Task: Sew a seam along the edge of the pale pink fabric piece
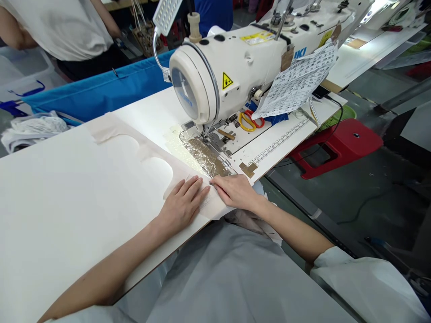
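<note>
Table: a broad white flat worktop (67, 202) is seen running from the near left to the far right, with a ruler strip printed along its right edge.
Machine: a cream-white industrial sewing machine (235, 63) is set at the far right of the worktop; its needle area lies over a patch of crinkled silver foil (207, 157).
Cloth: a thin white fabric piece (208, 204) is laid flat at the near edge of the worktop, just near of the foil, with its tail hanging off the edge towards the lap; its long axis appears to be lined up with the needle, running from near to far.
Left hand: the left hand (183, 202) is laid palm down on the left part of the fabric, fingers spread a little and pressed flat; nothing is pinched.
Right hand: the right hand (235, 190) is rested on the right part of the fabric, fingers together and curled low, fingertips pointing left and almost touching the left hand. It is the hand nearer the foil and needle.
Scissors: orange-and-yellow-handled scissors (251, 120) are lying beside the machine base, well apart from both hands.
Room: a red plastic stool (336, 146) is standing on the grey floor at the right; another person in a white top (57, 27) is at the far left behind a blue cloth bin (101, 92).
</note>
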`<state>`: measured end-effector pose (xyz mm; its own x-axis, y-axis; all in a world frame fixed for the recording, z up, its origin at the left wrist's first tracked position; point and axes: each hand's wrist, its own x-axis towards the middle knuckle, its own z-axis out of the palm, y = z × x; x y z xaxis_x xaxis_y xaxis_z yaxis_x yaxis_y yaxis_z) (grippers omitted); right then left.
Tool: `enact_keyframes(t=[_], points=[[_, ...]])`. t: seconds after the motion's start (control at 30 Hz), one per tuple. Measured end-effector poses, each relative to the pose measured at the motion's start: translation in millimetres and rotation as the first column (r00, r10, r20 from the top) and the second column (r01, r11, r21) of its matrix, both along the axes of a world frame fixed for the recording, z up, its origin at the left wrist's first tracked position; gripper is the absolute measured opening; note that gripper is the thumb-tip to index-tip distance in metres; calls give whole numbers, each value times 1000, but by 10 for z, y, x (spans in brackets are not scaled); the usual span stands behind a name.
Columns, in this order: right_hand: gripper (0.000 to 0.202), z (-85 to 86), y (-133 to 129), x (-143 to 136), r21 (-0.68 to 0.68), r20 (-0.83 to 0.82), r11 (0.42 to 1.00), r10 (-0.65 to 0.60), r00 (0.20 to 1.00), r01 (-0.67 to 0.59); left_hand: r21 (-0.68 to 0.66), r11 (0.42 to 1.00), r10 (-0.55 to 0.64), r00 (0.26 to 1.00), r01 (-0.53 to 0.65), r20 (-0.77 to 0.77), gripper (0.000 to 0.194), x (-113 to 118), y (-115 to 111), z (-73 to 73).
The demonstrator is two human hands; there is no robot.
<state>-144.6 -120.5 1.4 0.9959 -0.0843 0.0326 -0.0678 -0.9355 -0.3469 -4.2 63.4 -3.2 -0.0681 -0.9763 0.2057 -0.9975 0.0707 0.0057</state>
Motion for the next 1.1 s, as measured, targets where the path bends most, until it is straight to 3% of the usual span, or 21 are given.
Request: enact_keyframes(t=[0.23, 0.4, 0.63, 0.8, 1.1], points=[[15, 44, -94, -140, -7, 10, 999, 53, 999, -53, -20, 1000, -13, 999, 14, 35, 42, 6, -8, 9], [21, 48, -160, -260, -15, 4, 1000, 18, 1000, -18, -8, 1000, -30, 999, 31, 38, 42, 41, -13, 20], [15, 103, 9, -33, -87, -91, 996, -10, 996, 2, 10, 1000, 21, 1000, -22, 7, 40, 107, 5, 68], [21, 120, 57, 70, 34, -14, 994, -103, 995, 104, 17, 1000, 10, 1000, -9, -26, 43, 91, 16, 13], [22, 88, 125, 262, -14, -98, 998, -70, 993, 69, 8, 1000, 2, 1000, -2, -21, 45, 82, 12, -38]])
